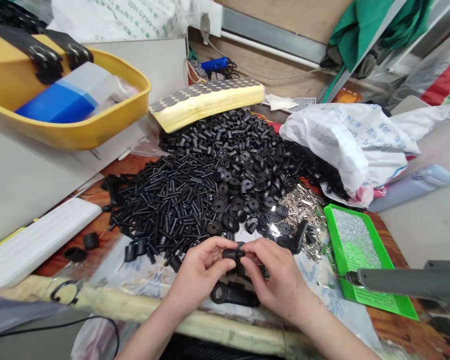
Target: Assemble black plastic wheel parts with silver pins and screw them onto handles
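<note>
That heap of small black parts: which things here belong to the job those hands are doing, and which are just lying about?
Seemingly part of the job:
the held black part, gripped by the left hand and right hand
the loose black part
the heap of black parts
the silver metal pieces

Seemingly lying about:
the yellow basket
the white sack
the white bar

Your view is bright, with glare on the silver metal pieces [303, 212] at 4 o'clock and soft shadows below your left hand [200, 270] and right hand [273, 275].
</note>
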The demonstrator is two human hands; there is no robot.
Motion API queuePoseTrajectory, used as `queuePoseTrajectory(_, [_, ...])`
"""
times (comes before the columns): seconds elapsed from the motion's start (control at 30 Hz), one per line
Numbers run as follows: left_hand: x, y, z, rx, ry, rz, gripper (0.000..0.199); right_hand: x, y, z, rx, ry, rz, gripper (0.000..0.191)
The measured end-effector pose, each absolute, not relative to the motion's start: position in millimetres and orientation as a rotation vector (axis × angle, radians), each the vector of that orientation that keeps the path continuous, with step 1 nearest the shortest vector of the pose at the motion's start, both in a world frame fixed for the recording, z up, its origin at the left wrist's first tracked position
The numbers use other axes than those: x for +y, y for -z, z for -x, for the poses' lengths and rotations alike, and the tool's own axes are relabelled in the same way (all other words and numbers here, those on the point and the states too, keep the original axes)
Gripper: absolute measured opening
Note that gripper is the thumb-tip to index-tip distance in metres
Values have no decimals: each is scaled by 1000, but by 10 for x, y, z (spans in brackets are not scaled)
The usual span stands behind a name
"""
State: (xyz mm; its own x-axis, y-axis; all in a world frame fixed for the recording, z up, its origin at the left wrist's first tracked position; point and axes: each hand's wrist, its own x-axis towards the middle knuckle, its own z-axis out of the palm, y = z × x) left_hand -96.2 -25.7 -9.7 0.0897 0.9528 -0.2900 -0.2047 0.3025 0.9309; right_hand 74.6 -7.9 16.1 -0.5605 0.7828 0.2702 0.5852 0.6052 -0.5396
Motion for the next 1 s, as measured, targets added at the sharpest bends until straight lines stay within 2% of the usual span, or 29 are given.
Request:
queuePoseTrajectory(0.4, [-239,115,954,1127,-1025,-839,20,-76,-121,-735,-2331,-486,1023,11])
queuePoseTrajectory(0.6, [-244,174,965,1156,-1024,-832,22,-1,-226,-898,-2216,-608,1076,11])
queuePoseTrajectory(0.7, [-231,143,975,1180,-1070,-817,26,-59,-448,-1260,-1956,-609,1269,9])
queuePoseTrajectory(0.83, [-162,61,910,1171,-1057,-735,28,-437,-678,-1755,-1902,-898,1602,11])
queuePoseTrajectory(0.93, [-144,38,784,1100,-958,-694,34,-740,-541,-1937,-1988,-828,1875,11])
queuePoseTrajectory(1.0, [-159,56,692,1051,-903,-680,36,-857,-332,-1975,-1906,-792,1989,4])
